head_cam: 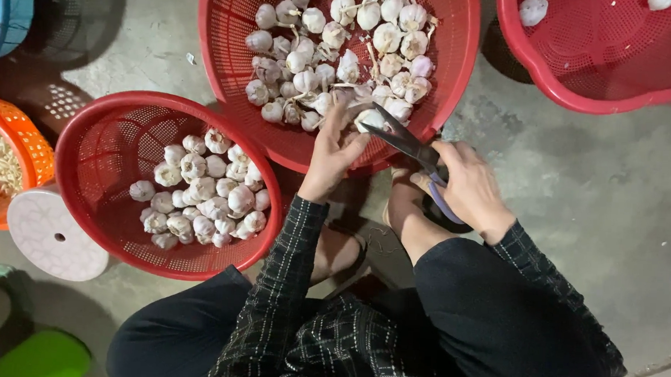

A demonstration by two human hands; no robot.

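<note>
Floor: bare grey concrete floor point(599, 192), with bits of papery skin scattered near the baskets.
Person: crouched, in a dark checked long-sleeved top, sandalled feet between the knees.
Left hand: left hand point(335, 152) closed around a white garlic bulb point(369, 119), fingers wrapped over it, held just above the near rim of the middle basket.
Right hand: right hand point(467, 185) clenched through the purple loops of dark-bladed scissors point(409, 143); blades parted, tips at the bulb in the left hand.
Middle basket: large round red plastic mesh basket point(229, 25), holding a heap of garlic bulbs with stalks and roots point(334, 53).
Left basket: smaller round red plastic mesh basket point(88, 147), beside the person's left knee, holding a pile of trimmed white garlic bulbs point(199, 198).
Right basket: third red mesh basket point(582, 79) at top right, well apart from the hands, with a lone bulb inside.
Far left: orange mesh basket point(28, 145) with pale trimmings; round white disc point(51, 233) touching the left basket's rim.
</note>
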